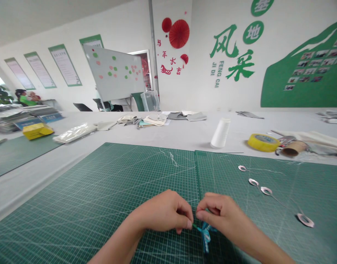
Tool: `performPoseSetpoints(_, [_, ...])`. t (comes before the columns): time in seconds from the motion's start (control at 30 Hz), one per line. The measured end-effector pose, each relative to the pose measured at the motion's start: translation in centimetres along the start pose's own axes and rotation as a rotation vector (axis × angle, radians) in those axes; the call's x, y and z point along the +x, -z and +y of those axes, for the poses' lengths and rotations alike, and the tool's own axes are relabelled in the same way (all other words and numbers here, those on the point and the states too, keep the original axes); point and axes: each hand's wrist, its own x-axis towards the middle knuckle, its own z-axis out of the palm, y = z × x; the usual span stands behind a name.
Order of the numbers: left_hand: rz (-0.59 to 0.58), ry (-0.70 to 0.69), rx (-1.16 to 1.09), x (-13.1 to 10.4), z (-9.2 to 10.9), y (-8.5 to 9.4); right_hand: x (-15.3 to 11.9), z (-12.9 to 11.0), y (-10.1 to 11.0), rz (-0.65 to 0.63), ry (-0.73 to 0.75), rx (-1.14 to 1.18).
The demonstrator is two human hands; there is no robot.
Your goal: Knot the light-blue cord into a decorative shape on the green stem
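Observation:
A small bow of blue patterned ribbon (pixel 206 236) hangs just above the green cutting mat, below my two hands. My left hand (pixel 168 212) is closed in a pinch on a thin green stem or cord at the bow's left end. My right hand (pixel 219 211) is close beside it, thumb and forefinger pressed together above the bow; part of the ribbon passes behind its fingers. What sits in the right fingertips is too small to make out. To the right, several pale oval rings (pixel 266 190) with thin threads lie on the mat.
Two green gridded cutting mats (pixel 124 176) meet under my hands. Behind them stand a white thread cone (pixel 221 134), a yellow tape roll (pixel 263 142) and a cardboard tube (pixel 295 148). Fabric scraps (pixel 157 119) lie farther back. A yellow box (pixel 37 130) is at left.

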Motion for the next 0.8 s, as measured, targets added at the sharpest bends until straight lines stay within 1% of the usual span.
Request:
performPoseSetpoints(0.1, [-0.104,-0.028,-0.043,-0.2,0.1,0.2,0.0,1.0,0.1,-0.166,-0.097,0.285])
performPoseSetpoints(0.17, [-0.147,-0.049,-0.062,-0.4,0.3,0.2,0.1,1.5,-0.1,-0.253,-0.148,0.429])
performPoseSetpoints(0.27, [-0.158,-0.077,-0.158,-0.5,0.5,0.1,0.3,1.6,-0.5,-0.301,-0.215,0.574])
performPoseSetpoints(0.37, [-0.07,-0.112,-0.249,-0.4,0.8,0.2,0.4,1.1,-0.6,-0.255,-0.236,0.647])
performPoseSetpoints(0.47, [0.038,-0.141,-0.257,-0.3,1.1,0.4,0.4,0.5,-0.4,-0.163,-0.243,0.714])
performPoseSetpoints(0.57, [0.098,-0.153,-0.283,-0.3,1.4,0.4,0.3,0.2,-0.2,-0.118,-0.281,0.829])
performPoseSetpoints(0.7, [0.154,-0.162,-0.303,-0.3,1.7,0.3,0.3,0.4,-0.4,-0.095,-0.309,0.98])
performPoseSetpoints(0.8, [0.188,-0.16,-0.313,-0.2,1.8,0.3,0.3,0.9,-0.8,-0.115,-0.309,1.063])
